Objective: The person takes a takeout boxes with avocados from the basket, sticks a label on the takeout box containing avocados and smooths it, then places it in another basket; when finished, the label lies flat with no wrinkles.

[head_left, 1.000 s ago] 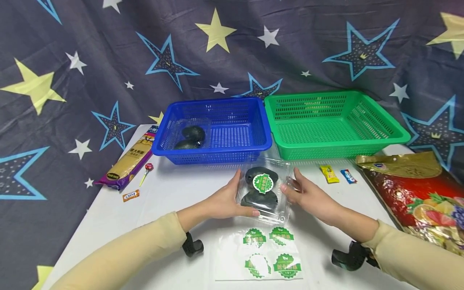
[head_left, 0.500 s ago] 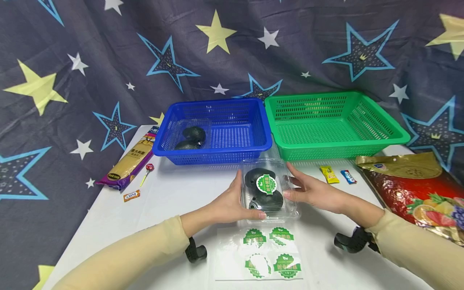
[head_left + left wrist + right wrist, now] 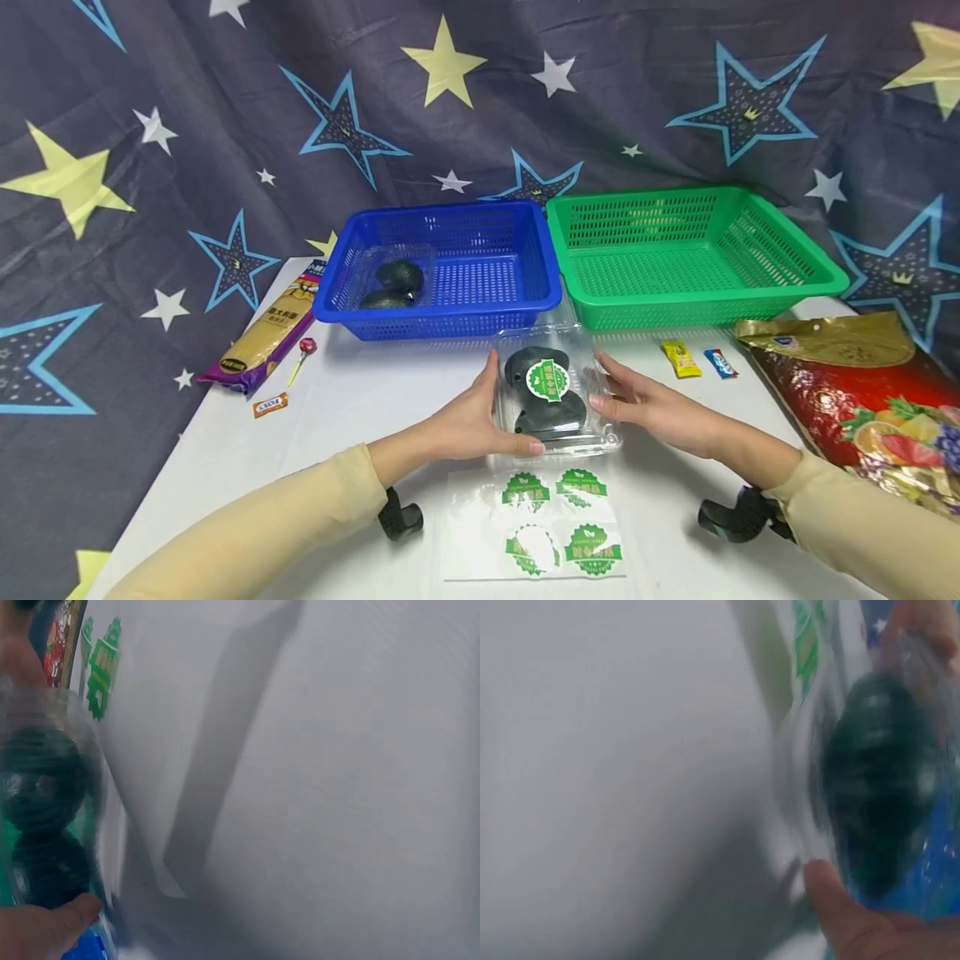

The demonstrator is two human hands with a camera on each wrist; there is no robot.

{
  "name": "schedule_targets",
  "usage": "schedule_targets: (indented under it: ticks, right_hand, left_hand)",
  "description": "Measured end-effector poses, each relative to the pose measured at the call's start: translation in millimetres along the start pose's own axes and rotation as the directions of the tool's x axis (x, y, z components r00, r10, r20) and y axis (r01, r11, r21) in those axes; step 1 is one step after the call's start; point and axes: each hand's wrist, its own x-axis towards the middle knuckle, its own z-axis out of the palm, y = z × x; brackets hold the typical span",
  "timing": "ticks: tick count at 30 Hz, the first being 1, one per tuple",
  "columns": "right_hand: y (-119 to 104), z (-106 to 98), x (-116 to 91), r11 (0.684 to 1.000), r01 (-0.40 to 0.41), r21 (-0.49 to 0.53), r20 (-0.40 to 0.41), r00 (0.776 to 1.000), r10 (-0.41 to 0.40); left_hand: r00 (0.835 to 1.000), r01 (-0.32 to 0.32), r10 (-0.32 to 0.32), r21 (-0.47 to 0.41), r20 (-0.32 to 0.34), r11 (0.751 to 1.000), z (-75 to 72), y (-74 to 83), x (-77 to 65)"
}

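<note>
A clear plastic clamshell box (image 3: 604,437) is held between both hands over the table, in the middle of the head view. Inside it lie two dark green fruits, probably avocados (image 3: 551,418), and a round green-and-white sticker (image 3: 547,380) is on its lid. My left hand (image 3: 467,423) grips the left side, thumb along the near edge. On the right side, my right hand (image 3: 656,407) holds the box with its thumb (image 3: 829,892) against the wall. Just below the box is a white sheet of green stickers (image 3: 472,533); one round sticker has been peeled from it.
Behind stand a blue basket (image 3: 442,321), with another fruit box (image 3: 427,260) inside, and a green basket (image 3: 712,300). At left lie a pasta bag (image 3: 270,333), a lollipop (image 3: 303,354) and an orange candy (image 3: 270,405). Two small candies (image 3: 681,359) and a red bag (image 3: 840,383) are at right.
The box has shifted slightly right and turned straighter, both hands moving with it. During the last half second it has stayed almost still.
</note>
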Motion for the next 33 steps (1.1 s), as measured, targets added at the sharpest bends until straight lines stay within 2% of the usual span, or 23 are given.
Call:
schedule_targets:
  ticks: [6,11,18,21,23,24,25,26,28,30,31,32,33]
  right_hand:
    - [0.2,3.3,-4.6,0.982,0.068,0.175,0.051,0.996,-0.078]
    - [3.9,0.1,-3.5,0.979,0.071,0.191,0.055,0.995,-0.083]
    - [2.2,1.2,-5.9,0.973,0.066,0.222,0.007,0.998,-0.069]
    - [0.7,0.4,-11.9,0.971,0.051,0.234,-0.012,0.999,-0.049]
    - [0.2,-1.4,-18.2,0.971,0.036,0.237,-0.031,0.999,-0.03]
    - [0.3,-2.5,-21.7,0.971,0.027,0.238,-0.04,0.999,-0.018]
    - [0.6,-3.6,-25.4,0.97,0.02,0.24,-0.047,0.999,-0.009]
    - [1.2,-4.9,-29.0,0.97,0.014,0.243,-0.053,0.999,-0.001]
    - [2.7,-7.9,-35.7,0.968,0.002,0.253,-0.061,0.998,0.014]
    - [4.0,-10.7,-41.1,0.965,-0.01,0.264,-0.064,0.998,0.027]
    - [4.5,-12.2,-43.2,0.964,-0.014,0.265,-0.065,0.997,0.032]
    - [4.9,-13.5,-44.8,0.964,-0.018,0.267,-0.065,0.997,0.037]
    - [5.1,-14.7,-45.9,0.963,-0.023,0.269,-0.064,0.997,0.042]
  left_hand:
    - [0.999,0.003,-0.002,-0.027,0.047,1.0,-3.0,-0.5,-0.6]
    - [0.997,-0.011,0.014,-0.032,0.071,0.999,-4.6,-0.2,3.0]
    - [0.997,-0.03,0.031,-0.016,0.064,0.999,-5.5,0.4,6.7]
    - [0.999,-0.053,0.052,0.057,0.013,0.997,-7.8,3.7,6.6]
    - [0.993,-0.094,0.104,0.176,-0.05,0.98,-11.0,7.5,6.0]
    - [0.986,-0.127,0.151,0.246,-0.078,0.961,-13.2,9.5,6.5]
    - [0.972,-0.166,0.21,0.327,-0.103,0.93,-15.7,11.9,7.6]
    - [0.952,-0.21,0.281,0.408,-0.123,0.889,-18.8,14.4,9.8]
    - [0.899,-0.284,0.417,0.544,-0.136,0.79,-25.6,21.3,17.0]
    - [0.85,-0.327,0.515,0.652,-0.115,0.685,-33.0,29.6,29.1]
    - [0.836,-0.33,0.541,0.699,-0.096,0.634,-36.6,34.3,36.7]
    - [0.835,-0.321,0.546,0.739,-0.074,0.592,-39.9,39.1,44.6]
    - [0.846,-0.306,0.531,0.768,-0.052,0.562,-42.9,44.0,52.7]
